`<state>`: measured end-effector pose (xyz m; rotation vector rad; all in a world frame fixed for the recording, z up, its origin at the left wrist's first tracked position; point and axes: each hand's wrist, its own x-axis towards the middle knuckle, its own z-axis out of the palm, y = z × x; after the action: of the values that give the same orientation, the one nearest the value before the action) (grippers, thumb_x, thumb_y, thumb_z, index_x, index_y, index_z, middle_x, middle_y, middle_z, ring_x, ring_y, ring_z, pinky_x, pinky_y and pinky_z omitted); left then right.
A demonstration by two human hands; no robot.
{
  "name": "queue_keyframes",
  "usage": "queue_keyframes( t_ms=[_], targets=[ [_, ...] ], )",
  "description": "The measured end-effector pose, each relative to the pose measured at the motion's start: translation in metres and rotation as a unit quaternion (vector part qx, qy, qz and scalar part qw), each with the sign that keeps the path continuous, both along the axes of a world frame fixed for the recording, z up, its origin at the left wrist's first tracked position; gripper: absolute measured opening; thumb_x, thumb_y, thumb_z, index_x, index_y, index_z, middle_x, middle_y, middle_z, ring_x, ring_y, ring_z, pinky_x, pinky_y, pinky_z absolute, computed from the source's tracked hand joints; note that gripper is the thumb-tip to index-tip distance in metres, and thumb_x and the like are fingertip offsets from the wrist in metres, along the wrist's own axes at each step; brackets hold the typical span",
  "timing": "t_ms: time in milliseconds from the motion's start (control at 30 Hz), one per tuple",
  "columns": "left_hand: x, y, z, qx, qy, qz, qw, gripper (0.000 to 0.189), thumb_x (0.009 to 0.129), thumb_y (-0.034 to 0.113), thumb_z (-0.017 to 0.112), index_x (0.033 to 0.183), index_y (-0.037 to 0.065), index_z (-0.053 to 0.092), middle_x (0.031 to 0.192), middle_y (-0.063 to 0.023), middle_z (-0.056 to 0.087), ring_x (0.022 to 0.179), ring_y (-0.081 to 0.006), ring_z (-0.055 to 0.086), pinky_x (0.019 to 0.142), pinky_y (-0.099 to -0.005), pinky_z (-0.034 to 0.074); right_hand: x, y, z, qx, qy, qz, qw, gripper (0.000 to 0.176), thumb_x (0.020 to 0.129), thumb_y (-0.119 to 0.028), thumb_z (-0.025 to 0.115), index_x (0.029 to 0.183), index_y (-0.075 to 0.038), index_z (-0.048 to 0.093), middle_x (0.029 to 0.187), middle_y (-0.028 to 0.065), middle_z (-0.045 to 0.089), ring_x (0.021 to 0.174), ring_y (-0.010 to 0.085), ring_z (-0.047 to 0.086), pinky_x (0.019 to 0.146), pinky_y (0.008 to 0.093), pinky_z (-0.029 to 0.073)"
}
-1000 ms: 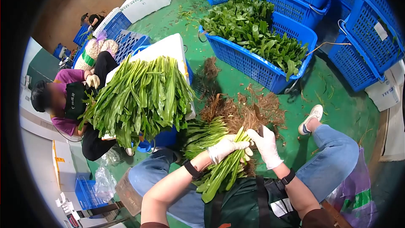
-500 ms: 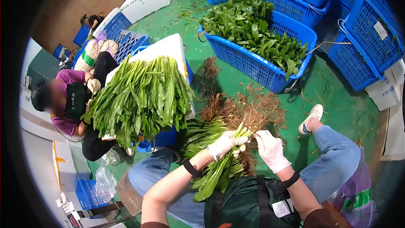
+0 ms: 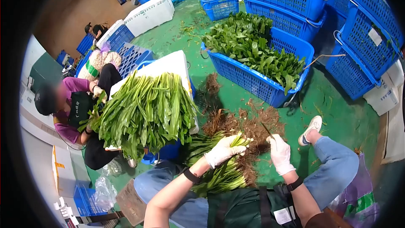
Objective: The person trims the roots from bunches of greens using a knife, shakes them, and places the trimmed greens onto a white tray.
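My left hand (image 3: 225,150), in a white glove, is closed around a bunch of long-leaved greens (image 3: 241,140), with the pale stem ends pointing away from me. My gloved right hand (image 3: 279,154) grips a thin dark knife (image 3: 266,129) a short way to the right, apart from the bunch. More greens (image 3: 230,177) lie below and beside my left hand. Just beyond both hands, cut-off brown roots (image 3: 263,120) are heaped on the floor. A large pile of greens (image 3: 143,105) rests on a white foam lid (image 3: 179,65) to the left.
A blue crate (image 3: 249,74) with leafy greens stands ahead, and stacked blue crates (image 3: 291,0) rise behind it. At the left, a co-worker (image 3: 78,101) in gloves handles leaves beside the pile. A purple mesh bag (image 3: 360,185) lies by my right knee.
My right hand has drawn away from the stem ends, and the knife now shows. My left hand still holds its bunch. The co-worker now has leaves in hand. The view has tilted slightly upward.
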<state>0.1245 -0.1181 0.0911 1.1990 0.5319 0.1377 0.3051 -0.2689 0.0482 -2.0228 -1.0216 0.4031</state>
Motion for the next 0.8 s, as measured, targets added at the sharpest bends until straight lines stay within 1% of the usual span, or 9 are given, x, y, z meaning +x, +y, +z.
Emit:
queue_keyframes(
  t_ms=[67, 233, 333, 500, 567, 600, 667, 733, 800],
  targets=[
    [0.0, 0.001, -0.015, -0.005, 0.004, -0.046, 0.999, 0.038, 0.09, 0.007, 0.065, 0.125, 0.001, 0.054, 0.108, -0.0007, 0.063, 0.09, -0.0088, 0.058, 0.077, -0.0251, 0.049, -0.009, 0.004, 0.024, 0.146, -0.052, 0.055, 0.986, 0.007, 0.091, -0.012, 0.056, 0.095, -0.007, 0.06, 0.08, 0.013, 0.066, 0.069, 0.0342, 0.064, 0.06, 0.0403, 0.05],
    [0.004, -0.021, 0.026, 0.088, 0.078, -0.023, 0.993, 0.034, 0.091, 0.019, 0.066, 0.12, 0.003, 0.058, 0.096, 0.0002, 0.063, 0.079, -0.0071, 0.057, 0.072, -0.0244, 0.049, -0.024, 0.007, 0.042, 0.145, -0.029, 0.045, 0.988, 0.009, 0.091, -0.011, 0.06, 0.096, -0.006, 0.065, 0.083, 0.0145, 0.067, 0.072, 0.0328, 0.066, 0.061, 0.0371, 0.051],
    [-0.009, -0.027, 0.053, 0.068, -0.006, 0.008, 0.998, 0.039, 0.092, 0.019, 0.064, 0.126, 0.004, 0.053, 0.094, -0.0001, 0.062, 0.073, -0.0064, 0.054, 0.069, -0.0251, 0.048, -0.014, 0.005, 0.037, 0.115, 0.087, 0.005, 0.99, 0.015, 0.096, -0.013, 0.051, 0.098, -0.004, 0.063, 0.07, 0.0055, 0.06, 0.059, 0.0149, 0.056, 0.054, 0.0301, 0.044],
    [-0.068, 0.027, 0.215, 0.222, 0.032, 0.183, 0.957, 0.042, 0.092, 0.02, 0.063, 0.127, 0.0, 0.052, 0.12, -0.0064, 0.061, 0.099, -0.0109, 0.056, 0.09, -0.0277, 0.047, 0.008, 0.012, 0.015, 0.138, 0.109, -0.031, 0.984, 0.02, 0.099, -0.015, 0.045, 0.096, -0.002, 0.059, 0.067, 0.0034, 0.054, 0.054, 0.0117, 0.047, 0.051, 0.0294, 0.038],
    [-0.102, 0.082, 0.236, 0.374, 0.095, 0.293, 0.874, 0.039, 0.092, 0.021, 0.063, 0.126, 0.002, 0.055, 0.103, -0.0029, 0.064, 0.085, -0.0104, 0.058, 0.072, -0.0262, 0.05, 0.009, 0.018, 0.005, 0.149, 0.108, -0.023, 0.983, 0.021, 0.099, -0.016, 0.044, 0.096, -0.001, 0.059, 0.068, 0.0038, 0.056, 0.054, 0.012, 0.047, 0.051, 0.0294, 0.038],
    [-0.115, 0.11, 0.264, 0.514, 0.197, 0.265, 0.792, 0.034, 0.09, 0.022, 0.064, 0.117, 0.002, 0.06, 0.095, -0.0073, 0.068, 0.08, -0.0179, 0.065, 0.071, -0.0325, 0.052, 0.008, 0.02, 0.0, 0.135, 0.115, -0.024, 0.984, 0.02, 0.099, -0.015, 0.045, 0.096, -0.001, 0.059, 0.068, 0.0042, 0.057, 0.054, 0.0123, 0.048, 0.051, 0.0294, 0.039],
    [-0.128, 0.172, 0.278, 0.668, 0.43, 0.311, 0.522, 0.031, 0.084, 0.024, 0.067, 0.106, 0.002, 0.062, 0.094, -0.0159, 0.069, 0.083, -0.0306, 0.068, 0.074, -0.0404, 0.053, 0.002, 0.024, -0.003, 0.12, 0.124, -0.023, 0.985, 0.02, 0.098, -0.015, 0.045, 0.096, -0.001, 0.059, 0.068, 0.0045, 0.058, 0.054, 0.0126, 0.05, 0.052, 0.0294, 0.039],
    [-0.142, 0.236, 0.267, 0.678, 0.51, 0.297, 0.437, 0.032, 0.079, 0.027, 0.07, 0.099, 0.003, 0.063, 0.092, -0.0212, 0.067, 0.087, -0.0384, 0.065, 0.076, -0.045, 0.052, -0.008, 0.031, -0.001, 0.092, 0.135, -0.005, 0.987, 0.022, 0.099, -0.015, 0.043, 0.091, -0.002, 0.058, 0.067, 0.0048, 0.056, 0.054, 0.011, 0.049, 0.052, 0.0274, 0.038],
    [-0.153, 0.28, 0.239, 0.659, 0.538, 0.292, 0.437, 0.036, 0.08, 0.032, 0.07, 0.1, 0.003, 0.062, 0.092, -0.0206, 0.068, 0.088, -0.0372, 0.066, 0.076, -0.0445, 0.053, -0.013, 0.036, -0.003, 0.086, 0.125, 0.006, 0.988, 0.021, 0.098, -0.015, 0.044, 0.091, -0.002, 0.059, 0.069, 0.0054, 0.059, 0.054, 0.0117, 0.051, 0.052, 0.0276, 0.04]
  ],
)
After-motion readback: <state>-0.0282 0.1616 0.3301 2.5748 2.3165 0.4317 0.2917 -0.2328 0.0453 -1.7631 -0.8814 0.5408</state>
